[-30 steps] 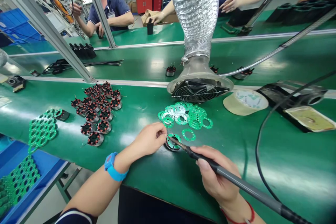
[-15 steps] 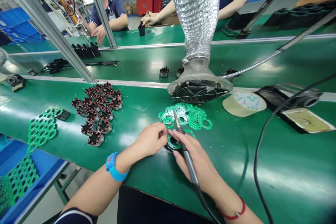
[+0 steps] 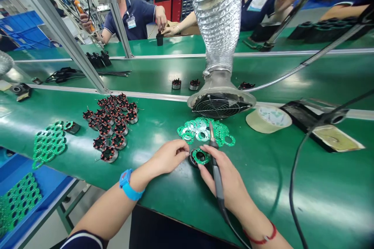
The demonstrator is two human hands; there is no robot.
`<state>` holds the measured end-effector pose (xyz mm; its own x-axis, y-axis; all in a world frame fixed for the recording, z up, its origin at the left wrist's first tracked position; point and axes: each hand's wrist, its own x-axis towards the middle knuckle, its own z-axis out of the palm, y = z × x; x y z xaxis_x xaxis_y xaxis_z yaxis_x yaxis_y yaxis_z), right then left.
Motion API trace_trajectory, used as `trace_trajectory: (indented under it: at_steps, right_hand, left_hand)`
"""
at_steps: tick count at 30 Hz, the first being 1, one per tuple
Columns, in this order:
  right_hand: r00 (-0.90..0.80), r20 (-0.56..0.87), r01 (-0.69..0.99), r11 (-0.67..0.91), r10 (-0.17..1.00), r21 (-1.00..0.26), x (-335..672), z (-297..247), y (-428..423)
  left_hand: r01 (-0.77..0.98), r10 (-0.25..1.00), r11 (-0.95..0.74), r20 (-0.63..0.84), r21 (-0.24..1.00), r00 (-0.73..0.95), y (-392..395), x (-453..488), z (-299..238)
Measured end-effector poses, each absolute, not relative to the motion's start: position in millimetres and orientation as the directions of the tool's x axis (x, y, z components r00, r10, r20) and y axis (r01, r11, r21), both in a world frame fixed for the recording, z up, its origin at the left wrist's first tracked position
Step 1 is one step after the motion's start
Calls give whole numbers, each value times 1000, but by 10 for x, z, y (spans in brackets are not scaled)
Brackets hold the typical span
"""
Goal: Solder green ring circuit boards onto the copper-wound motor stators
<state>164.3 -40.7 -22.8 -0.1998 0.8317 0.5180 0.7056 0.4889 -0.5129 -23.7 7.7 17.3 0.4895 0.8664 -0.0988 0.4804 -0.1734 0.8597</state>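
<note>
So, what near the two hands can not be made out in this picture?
Head view:
Part under the green ring board: hidden by the board and the right hand.
What the left hand pinches: too small.
Cable of the soldering iron: cut off by the bottom edge.

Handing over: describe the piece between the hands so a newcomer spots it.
Below the silver fan hood lies a pile of green rings. Nearer, between the left hand and the right hand with its soldering iron, sits the stator: unlike the loose rings, its ring caps a dark body.
</note>
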Motion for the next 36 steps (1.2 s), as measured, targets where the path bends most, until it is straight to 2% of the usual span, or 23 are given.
trace_trajectory:
  at_steps: [5,10,14,19,23,27,31,36]
  right_hand:
    - [-259,596,721,563,760,-404,1566,-172,-426]
    - [-344,640,667,659,687,-348,1533,-114,-447]
    - [-311,651,686,638,692,-351,1546,-106,-448]
    - [-279,663,650,645,695,-402,1580,-77,-436]
    - [-177,671,647,599,720,-472,1625,-66,-451]
    - [-35,652,603,537,757,-590,1689,-110,-504]
    - [119,591,515,459,798,-724,1740,-135,-571]
    - [90,561,424,478,823,-769,1758,-96,-609]
  left_hand:
    - [396,873,-70,-136,916,468,70,-199,143]
    - [456,878,-104,-134,884,460,53,-198,164]
    - [491,886,-90,-155,867,437,43,-198,176]
    - [436,899,-27,-169,900,405,42,-188,118]
    - [288,865,187,-297,939,405,56,-177,87]
    - [193,800,377,-424,906,425,88,-172,77]
    - [175,795,414,-448,893,409,107,-164,77]
    - [216,816,398,-452,892,361,120,-133,98]
